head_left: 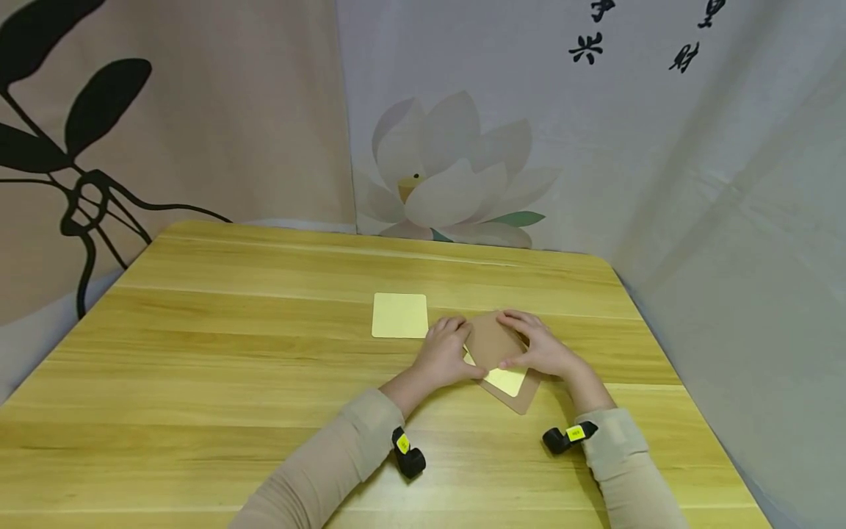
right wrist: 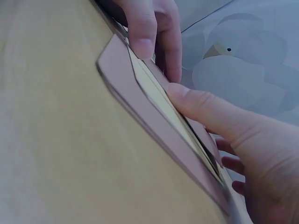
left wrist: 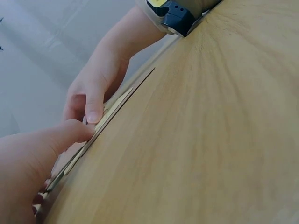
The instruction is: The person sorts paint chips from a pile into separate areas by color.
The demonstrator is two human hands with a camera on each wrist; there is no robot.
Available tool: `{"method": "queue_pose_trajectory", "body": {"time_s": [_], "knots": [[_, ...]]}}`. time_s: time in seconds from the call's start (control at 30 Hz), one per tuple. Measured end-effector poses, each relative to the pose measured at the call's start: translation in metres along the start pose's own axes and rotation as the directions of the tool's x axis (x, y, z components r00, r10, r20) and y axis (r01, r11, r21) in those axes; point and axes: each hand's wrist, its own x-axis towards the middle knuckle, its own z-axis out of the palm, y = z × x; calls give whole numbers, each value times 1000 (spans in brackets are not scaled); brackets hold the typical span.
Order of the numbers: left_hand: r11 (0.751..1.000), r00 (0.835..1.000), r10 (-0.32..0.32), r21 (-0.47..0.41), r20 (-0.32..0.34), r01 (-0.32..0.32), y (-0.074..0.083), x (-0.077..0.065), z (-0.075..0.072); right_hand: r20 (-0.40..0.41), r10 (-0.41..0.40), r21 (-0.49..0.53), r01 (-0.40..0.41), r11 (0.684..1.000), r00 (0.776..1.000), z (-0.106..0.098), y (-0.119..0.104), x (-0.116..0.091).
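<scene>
Both hands grip a brown square card (head_left: pixel 492 342) by its edges at the right of the table's middle. Beneath it, a pale yellow card (head_left: pixel 509 382) lies on another brown card (head_left: pixel 523 400), its corners jutting out toward the near side. My left hand (head_left: pixel 449 353) holds the top card at its left and near sides. On the opposite side is my right hand (head_left: pixel 542 349), thumb on the near edge and fingers at the far edge. In the right wrist view the right thumb (right wrist: pixel 187 95) presses the edge of the stacked cards, close to the left hand (right wrist: pixel 149 28).
A second yellow square card (head_left: pixel 399 316) lies flat on the wooden table (head_left: pixel 231 367), just left of and beyond the left hand. A printed curtain (head_left: pixel 456 169) hangs behind the table's far edge. Black wrist cameras sit at both cuffs.
</scene>
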Motion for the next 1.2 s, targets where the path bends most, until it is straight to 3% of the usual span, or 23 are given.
{"method": "queue_pose_trajectory", "body": {"time_s": [0.6, 1.2], "knots": [[998, 998, 51, -41, -35, -52, 1, -2, -4, -28, -16, -89, 13, 996, 999, -5, -15, -4], [977, 984, 177, -113, -26, -179, -31, -24, -26, -40, -91, -115, 86, 990, 995, 8, -40, -9]]}}
